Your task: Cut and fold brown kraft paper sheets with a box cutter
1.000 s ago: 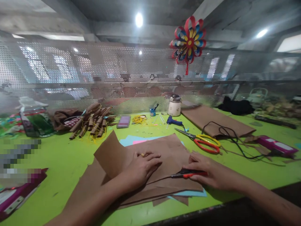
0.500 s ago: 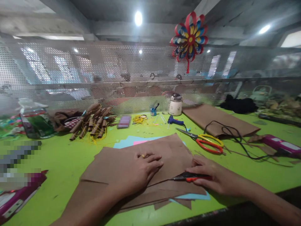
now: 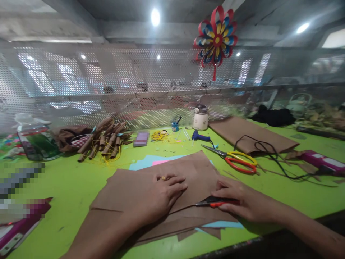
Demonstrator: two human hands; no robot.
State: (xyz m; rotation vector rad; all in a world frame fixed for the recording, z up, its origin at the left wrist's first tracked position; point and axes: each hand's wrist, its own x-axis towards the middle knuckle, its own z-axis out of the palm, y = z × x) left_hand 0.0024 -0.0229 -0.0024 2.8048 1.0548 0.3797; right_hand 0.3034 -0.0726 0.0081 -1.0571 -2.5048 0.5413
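My left hand (image 3: pixel 164 190) lies flat on a sheet of brown paper (image 3: pixel 188 165), fingers stretched out, with a ring on one finger. My right hand (image 3: pixel 239 198) is closed around small snips (image 3: pixel 207 202) with red and black parts. Their tip points left and meets a cut edge in the paper, just right of my left hand. More brown sheets are stacked beneath, and light blue paper (image 3: pixel 151 162) and a strip of pink show at the back edge. Larger scissors (image 3: pixel 239 162) with a yellow and a red handle lie partly open beyond my right hand.
A folded brown sheet (image 3: pixel 250 135) lies at back right, a black cord (image 3: pixel 275 156) across it. A blue glue gun (image 3: pixel 201 137), a white flask (image 3: pixel 201 118), rolled brown paper bundles (image 3: pixel 107 142) and a green-filled bottle (image 3: pixel 40 144) stand or lie farther back. Magenta devices (image 3: pixel 323 162) flank the table.
My right hand has moved slightly left with the snips along the paper. My left hand stays flat in the same place. The whole view has shifted a little.
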